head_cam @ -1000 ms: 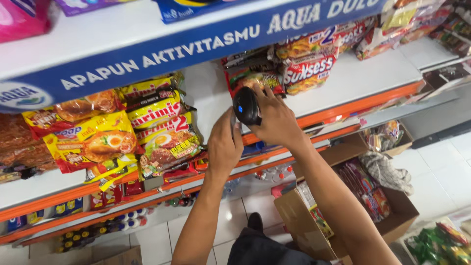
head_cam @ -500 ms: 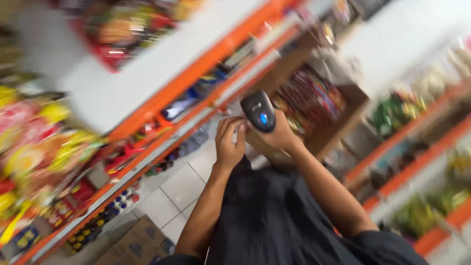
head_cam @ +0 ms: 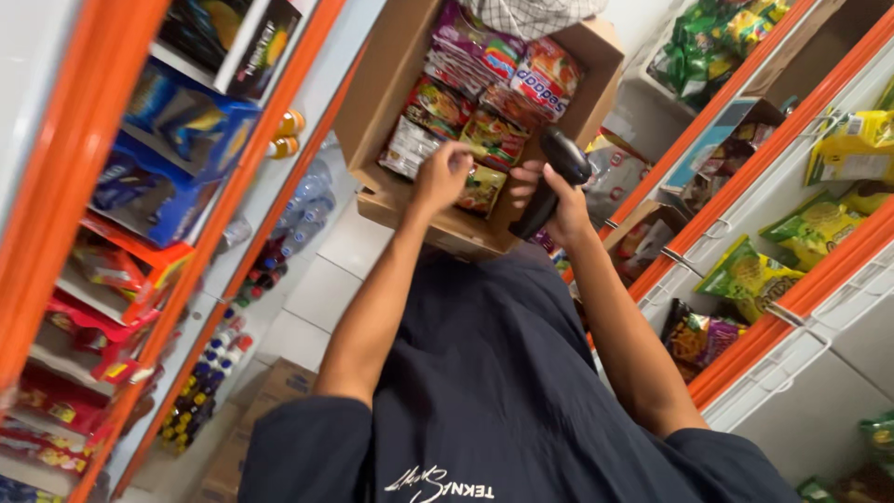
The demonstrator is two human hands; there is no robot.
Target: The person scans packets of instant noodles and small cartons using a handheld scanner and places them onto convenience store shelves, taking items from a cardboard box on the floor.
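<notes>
1. While I watch from my remote post, the largest items in view are the orange-edged shelf runs: one on the left point(head_cam: 200, 279) with blue boxes point(head_cam: 177, 149) and red packets point(head_cam: 102, 326), one on the right point(head_cam: 792, 279) with yellow-green snack bags point(head_cam: 750, 275).
2. Between them an open cardboard box point(head_cam: 391, 84) sits on the tiled floor point(head_cam: 321, 279), packed with instant-noodle packets point(head_cam: 489, 93). A checked cloth point(head_cam: 531, 14) lies at its far end.
3. A smaller carton point(head_cam: 270, 391) stands at the foot of the left shelving, beside rows of small bottles point(head_cam: 200, 401).
4. I note the right hand point(head_cam: 554, 200) clenched around the grip of a black handheld scanner point(head_cam: 557, 172), whose head is over the box's near right corner.
5. I note the left hand point(head_cam: 442, 172) over the box's near edge, fingers curled onto a noodle packet point(head_cam: 482, 189). Whether it actually grips that packet, I cannot tell.
</notes>
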